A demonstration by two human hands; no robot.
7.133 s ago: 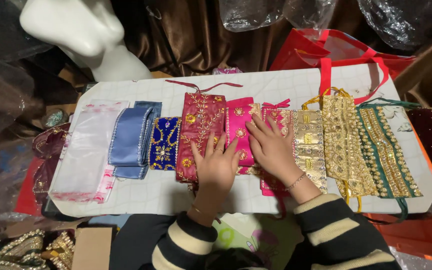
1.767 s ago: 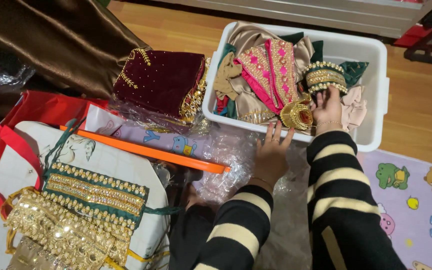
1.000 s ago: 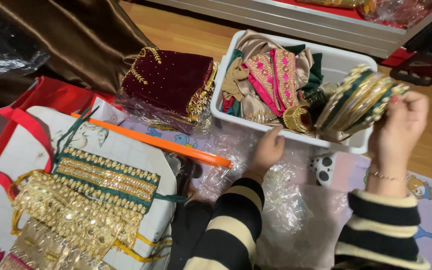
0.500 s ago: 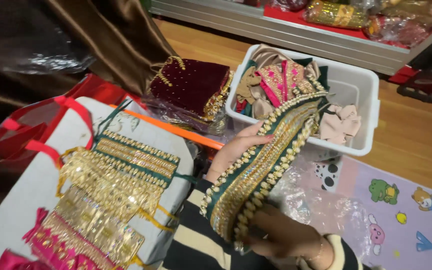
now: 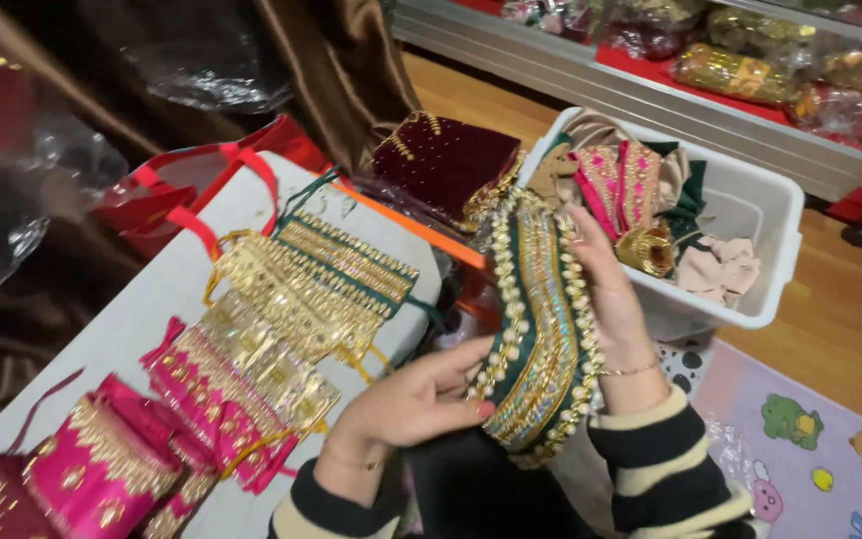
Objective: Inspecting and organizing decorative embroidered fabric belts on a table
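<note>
1. The left hand [image 5: 406, 404] gripped the lower edge of a dark green embroidered band stack [image 5: 541, 329], thumb and fingers closed on its pearl-trimmed side.
2. The right hand [image 5: 606, 299] lay against the far side of the same stack, fingers stretched flat along its beaded edge and pressing it toward the left hand.
3. The stack was held upright in the air between both hands, above the gap between the white board [image 5: 122, 329] and the white plastic bin [image 5: 750, 215].
4. On the board lay flat embroidered pieces in a row: a green and gold piece [image 5: 346, 265] nearest the stack, a gold piece [image 5: 261, 299] touching it, then pink and gold pieces [image 5: 221, 399] and a deep pink pouch [image 5: 97, 474] at the near end.
5. The bin held pink embroidered cloth [image 5: 621, 180], beige cloth [image 5: 720, 265] and a gold coil [image 5: 646, 250].
6. A maroon velvet piece [image 5: 441, 160] with gold trim rested just beside the bin, over an orange strip [image 5: 416, 225].
7. A red bag with red handles [image 5: 202, 185] lay at the board's far edge, below clear plastic wrapping [image 5: 202, 65].
8. On the shelf [image 5: 551, 65] behind, clear plastic packages [image 5: 730, 70] of gold and red goods lay on a red liner; their labels were too blurred to tell.
9. A pale mat with cartoon animals [image 5: 810, 439] covered the wooden floor [image 5: 850, 309] at the right.
</note>
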